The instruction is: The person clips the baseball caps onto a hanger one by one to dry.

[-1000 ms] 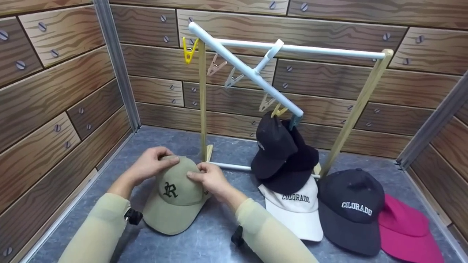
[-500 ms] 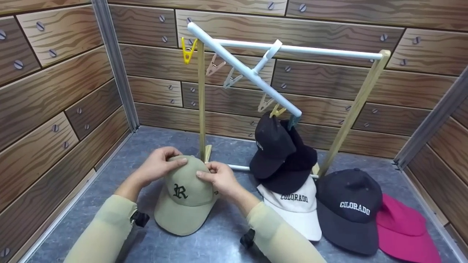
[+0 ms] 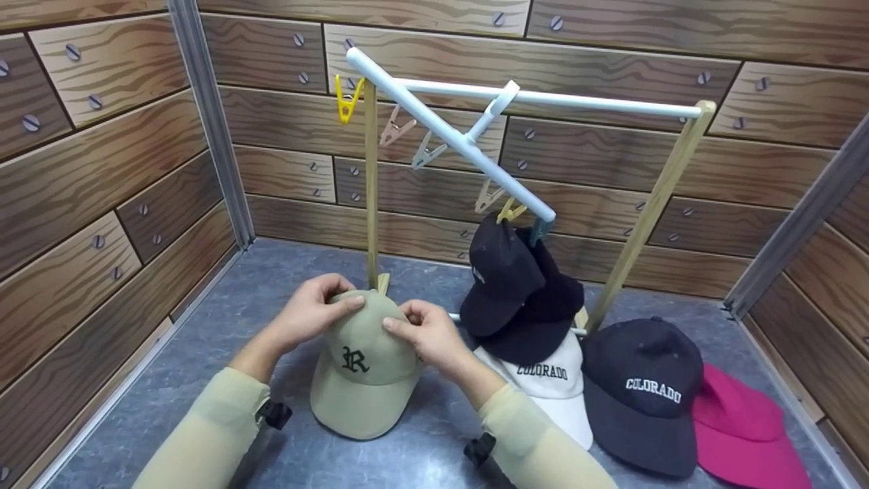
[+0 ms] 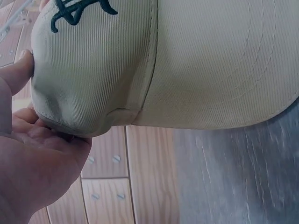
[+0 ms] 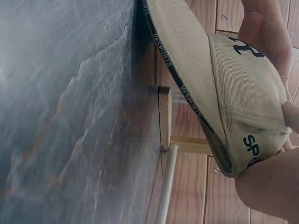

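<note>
A beige baseball cap [image 3: 373, 353] with a dark embroidered R is held between both hands, brim toward the person. My left hand [image 3: 316, 309] grips the upper left of its crown, thumb on the front. On the crown's right side my right hand [image 3: 434, 336] pinches the fabric between thumb and fingers. The right wrist view shows the brim [image 5: 187, 56] raised off the grey surface. In the left wrist view the left thumb [image 4: 21, 72] presses the crown; fingertips are hidden behind the fabric.
A light-blue hanger [image 3: 448, 129] with several clips hangs on a rack [image 3: 611, 105]. Two dark caps [image 3: 506, 272] hang from its near right end. A white cap [image 3: 546, 380], a dark Colorado cap [image 3: 645, 387] and a magenta cap [image 3: 743, 421] lie at the right. Wood-patterned walls [image 3: 129, 156] enclose the surface.
Both hands have carried the beige cap to the right, toward the white cap, keeping their hold on its crown. The view has shifted slightly; the other caps stay in place.
</note>
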